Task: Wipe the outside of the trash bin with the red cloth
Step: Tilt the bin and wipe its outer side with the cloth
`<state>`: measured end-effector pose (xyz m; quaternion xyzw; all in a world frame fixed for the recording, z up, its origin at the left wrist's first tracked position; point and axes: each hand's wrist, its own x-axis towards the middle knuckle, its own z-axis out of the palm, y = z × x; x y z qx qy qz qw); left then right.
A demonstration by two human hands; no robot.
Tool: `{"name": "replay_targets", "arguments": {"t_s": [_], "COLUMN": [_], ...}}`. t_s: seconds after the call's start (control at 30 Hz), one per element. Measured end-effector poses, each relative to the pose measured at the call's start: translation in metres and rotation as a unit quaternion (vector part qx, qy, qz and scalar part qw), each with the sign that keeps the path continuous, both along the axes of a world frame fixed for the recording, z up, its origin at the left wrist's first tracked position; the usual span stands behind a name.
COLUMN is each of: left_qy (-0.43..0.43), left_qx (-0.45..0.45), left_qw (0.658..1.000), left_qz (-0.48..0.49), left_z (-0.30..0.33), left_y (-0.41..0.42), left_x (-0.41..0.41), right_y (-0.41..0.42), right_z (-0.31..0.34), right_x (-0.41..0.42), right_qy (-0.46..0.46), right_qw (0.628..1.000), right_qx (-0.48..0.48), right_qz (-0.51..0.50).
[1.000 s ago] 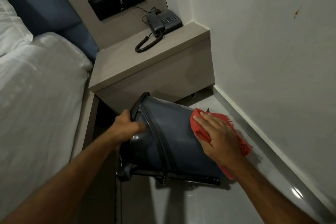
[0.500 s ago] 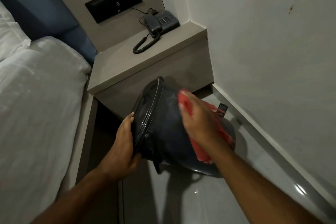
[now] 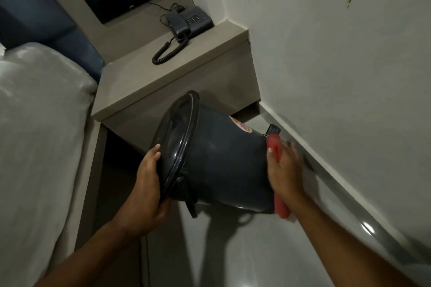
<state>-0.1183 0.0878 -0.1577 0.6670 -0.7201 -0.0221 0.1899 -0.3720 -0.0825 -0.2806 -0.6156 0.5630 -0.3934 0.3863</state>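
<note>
The dark grey trash bin [image 3: 224, 161] is lifted off the floor and lies tipped on its side, its lidded top facing left and its base to the right. My left hand [image 3: 149, 182] grips the black rim at the lower left. My right hand [image 3: 285, 170] presses the red cloth [image 3: 278, 202] flat against the bin's base end. Only a strip of the cloth shows under and below my palm. A small sticker [image 3: 240, 124] sits on the bin's upper side.
A grey bedside table [image 3: 168, 77] stands just behind the bin with a dark telephone [image 3: 189, 21] on it. The white bed [image 3: 39, 135] fills the left. The white wall and its skirting [image 3: 338, 182] run close on the right. Grey floor tiles [image 3: 245, 251] lie below.
The bin has been turned and raised, its top swinging left toward me. My right hand has slid with the cloth from the bin's side down to its base end.
</note>
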Motion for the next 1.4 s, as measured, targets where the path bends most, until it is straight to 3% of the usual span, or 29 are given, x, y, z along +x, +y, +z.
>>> {"name": "replay_targets", "arguments": {"t_s": [0.07, 0.2, 0.33, 0.4, 0.47, 0.57, 0.7, 0.77, 0.87, 0.93, 0.97, 1.03, 1.13, 1.4], "left_qy": [-0.016, -0.036, -0.008, 0.008, 0.024, 0.025, 0.018, 0.022, 0.038, 0.038, 0.033, 0.016, -0.034, -0.253], "left_qx": [-0.003, 0.001, -0.004, -0.003, -0.001, 0.002, 0.008, 0.009, 0.004, 0.009, 0.013, 0.009, 0.008, 0.080], "left_qw": [1.000, 0.999, 1.000, 1.000, 0.999, 0.999, 1.000, 1.000, 0.999, 0.998, 0.998, 0.999, 0.999, 0.953], "left_qz": [-0.013, -0.027, -0.009, 0.011, 0.025, 0.024, 0.015, 0.020, 0.037, 0.047, 0.045, 0.029, -0.010, -0.148], "left_z": [0.003, 0.004, 0.001, 0.000, -0.001, 0.000, 0.004, 0.004, 0.003, 0.000, -0.001, -0.001, 0.008, 0.041], "left_y": [-0.006, -0.010, -0.003, -0.001, 0.001, -0.003, -0.013, -0.015, -0.008, -0.007, -0.009, -0.012, -0.021, -0.041], "left_x": [-0.003, -0.003, 0.007, 0.011, 0.011, 0.008, 0.000, 0.000, 0.004, 0.009, 0.012, 0.018, 0.029, 0.018], "right_y": [0.004, 0.014, 0.024, 0.026, 0.024, 0.020, 0.048, 0.065, 0.067, 0.059, 0.052, 0.040, 0.031, 0.035], "right_z": [0.038, 0.104, 0.077, 0.038, 0.007, 0.004, 0.080, 0.101, 0.075, 0.036, 0.014, -0.019, -0.042, -0.024], "right_x": [0.034, 0.084, 0.072, 0.050, 0.024, 0.019, 0.093, 0.121, 0.112, 0.085, 0.070, 0.037, 0.011, 0.013], "right_qy": [-0.039, -0.112, 0.008, 0.037, 0.045, 0.039, -0.048, -0.066, 0.001, 0.059, 0.074, 0.038, -0.130, -0.286], "right_qw": [0.992, 0.976, 0.957, 0.968, 0.991, 0.999, 0.978, 0.971, 0.952, 0.952, 0.965, 0.997, 0.974, 0.914], "right_qx": [-0.114, -0.155, -0.246, -0.219, -0.122, -0.035, -0.186, -0.190, -0.254, -0.271, -0.238, -0.072, 0.185, 0.276], "right_qz": [0.026, 0.101, 0.152, 0.113, 0.042, -0.013, 0.084, 0.131, 0.172, 0.127, 0.076, -0.004, -0.020, -0.082]}}
